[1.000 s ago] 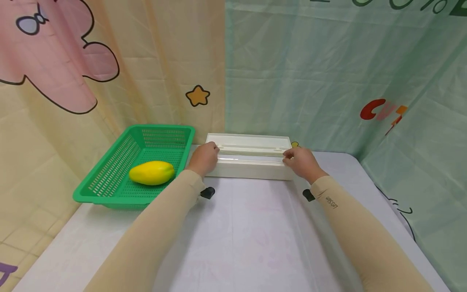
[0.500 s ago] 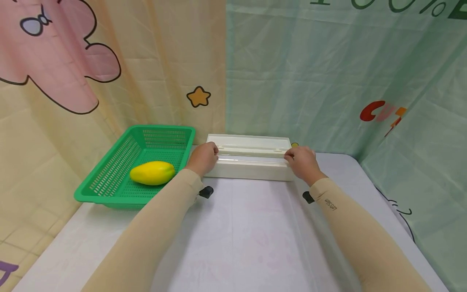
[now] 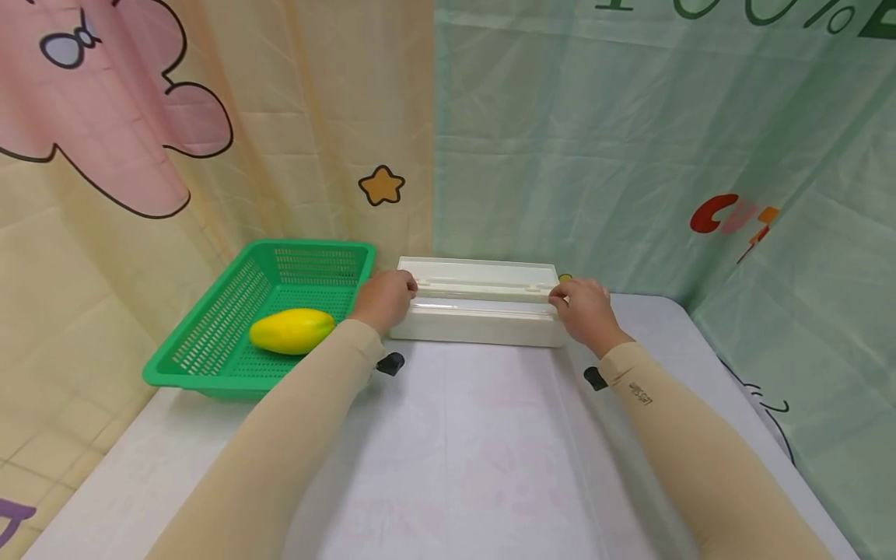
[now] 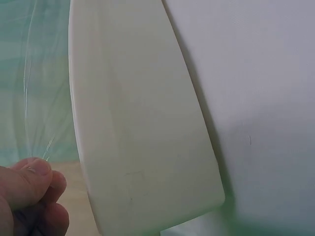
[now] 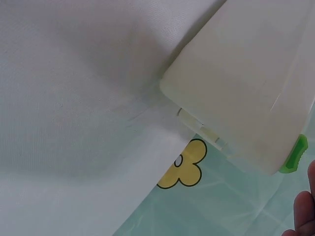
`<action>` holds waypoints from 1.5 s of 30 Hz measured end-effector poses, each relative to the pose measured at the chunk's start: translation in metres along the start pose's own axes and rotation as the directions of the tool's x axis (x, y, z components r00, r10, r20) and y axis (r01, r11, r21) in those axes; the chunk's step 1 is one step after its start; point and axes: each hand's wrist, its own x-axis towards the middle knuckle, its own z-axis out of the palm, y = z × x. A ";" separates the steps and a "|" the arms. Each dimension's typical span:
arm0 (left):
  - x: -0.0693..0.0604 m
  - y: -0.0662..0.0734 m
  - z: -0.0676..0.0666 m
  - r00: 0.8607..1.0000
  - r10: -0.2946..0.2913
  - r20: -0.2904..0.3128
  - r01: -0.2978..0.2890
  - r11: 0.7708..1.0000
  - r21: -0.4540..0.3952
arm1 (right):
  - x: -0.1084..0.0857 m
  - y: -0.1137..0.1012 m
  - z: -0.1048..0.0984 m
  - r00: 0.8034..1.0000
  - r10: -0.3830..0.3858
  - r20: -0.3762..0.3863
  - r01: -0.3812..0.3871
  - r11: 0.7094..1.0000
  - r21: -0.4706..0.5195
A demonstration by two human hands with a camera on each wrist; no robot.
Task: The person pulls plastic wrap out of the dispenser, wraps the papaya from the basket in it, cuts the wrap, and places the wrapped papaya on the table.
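Observation:
A long white cling film dispenser (image 3: pixel 483 329) stands at the back of the table with its lid (image 3: pixel 483 272) raised. My left hand (image 3: pixel 383 301) is at its left end. In the left wrist view, the thumb and fingertips pinch the edge of clear cling film (image 4: pixel 25 93), which stretches away in creases. At the other end, the thumb and fingers of my right hand (image 3: pixel 586 311) come together at the film's right edge. Only a few right fingertips show in the right wrist view, beside a green tab (image 5: pixel 295 156) on the dispenser; their grip is out of that view.
A green plastic basket (image 3: pixel 178 381) sits at the left of the table, close to my left forearm. Inside it lies a yellow papaya-like fruit (image 3: pixel 292 331). Printed curtains (image 3: pixel 595 155) hang right behind the dispenser. A white cloth covers the table (image 3: pixel 455 451).
Both hands have shifted slightly outward, the left one to the left and the right one to the right. The dispenser and basket stay in place.

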 end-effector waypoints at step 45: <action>0.000 -0.011 -0.028 0.984 0.138 0.111 -0.141 0.990 0.019 | -0.003 -0.001 -0.012 1.000 0.028 -0.011 -0.028 0.999 0.024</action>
